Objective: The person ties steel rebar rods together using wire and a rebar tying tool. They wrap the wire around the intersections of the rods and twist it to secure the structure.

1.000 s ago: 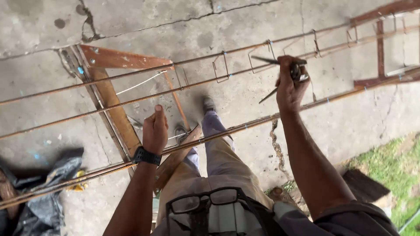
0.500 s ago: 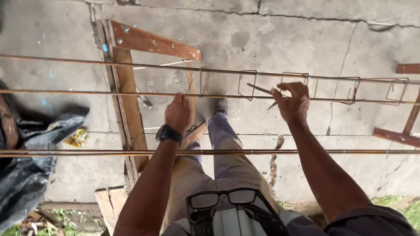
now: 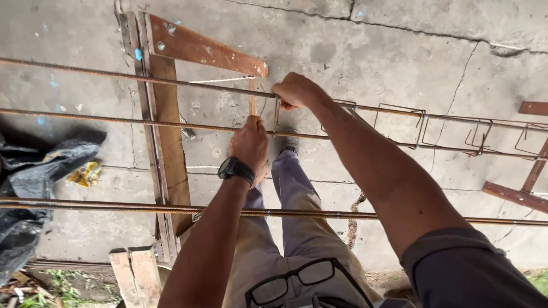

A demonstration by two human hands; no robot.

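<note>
At the far left of the frame a black plastic sheet [image 3: 28,188] lies crumpled on the cracked concrete floor [image 3: 399,51], a yellow wrapper [image 3: 85,173] beside it. Right of that stands a wooden trestle [image 3: 171,120] carrying long steel bars [image 3: 114,114] that run across the whole picture. At centre, a worker leans over the bars. The left hand [image 3: 249,145], a black watch [image 3: 236,169] on its wrist, is curled shut around a thin upright wire [image 3: 252,105] at the middle bar. Just above and to its right, the right hand [image 3: 294,91] pinches a bent wire hoop [image 3: 276,114] closed against the upper bar, fingers together on it. That hoop sits at the left end of the row. Further right, several hoops [image 3: 399,122] already hang on the bars in a spaced row, so that stretch looks fitted; the bars left of the hands carry none, which suggests much remains. Spectacles [image 3: 291,279] hang at the worker's chest, lower centre. At the right edge, a second reddish frame [image 3: 531,171] props the bars; grass shows at the bottom corners.
</note>
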